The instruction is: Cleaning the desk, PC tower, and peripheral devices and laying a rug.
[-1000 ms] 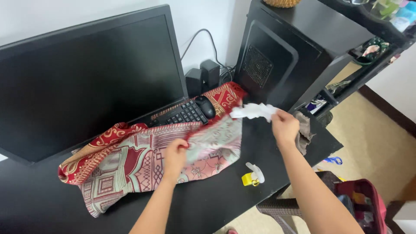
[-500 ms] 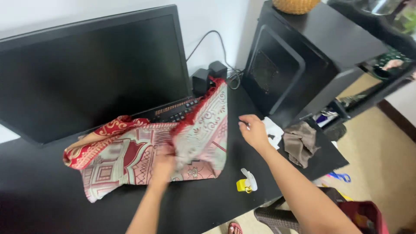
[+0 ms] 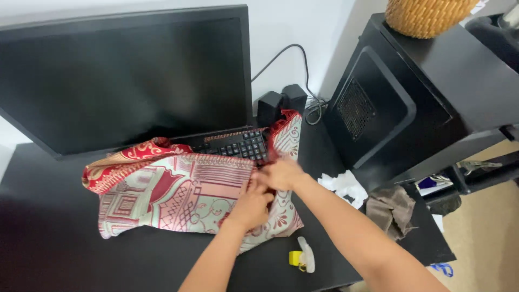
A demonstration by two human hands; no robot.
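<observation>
Bare desk (image 3: pixel 65 254) lies open left; monitor (image 3: pixel 130 75) and computer tower (image 3: pixel 400 103) block behind.

A woven, patterned red-and-cream cloth (image 3: pixel 178 189) lies on the matt black desk (image 3: pixel 48 254) beside crumpled white paper (image 3: pixel 343 185).

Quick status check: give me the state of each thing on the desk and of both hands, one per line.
Patterned cloth: bunched over the keyboard, part folded back.
Keyboard: right end uncovered, rest under the cloth.
Monitor: screen dark.
Left hand: on the cloth, gripping a fold.
Right hand: on the cloth beside the left, blurred.
White tissue: crumpled, lying loose.
Brown rag: crumpled at desk corner.
Spray nozzle: lying on its side.
</observation>
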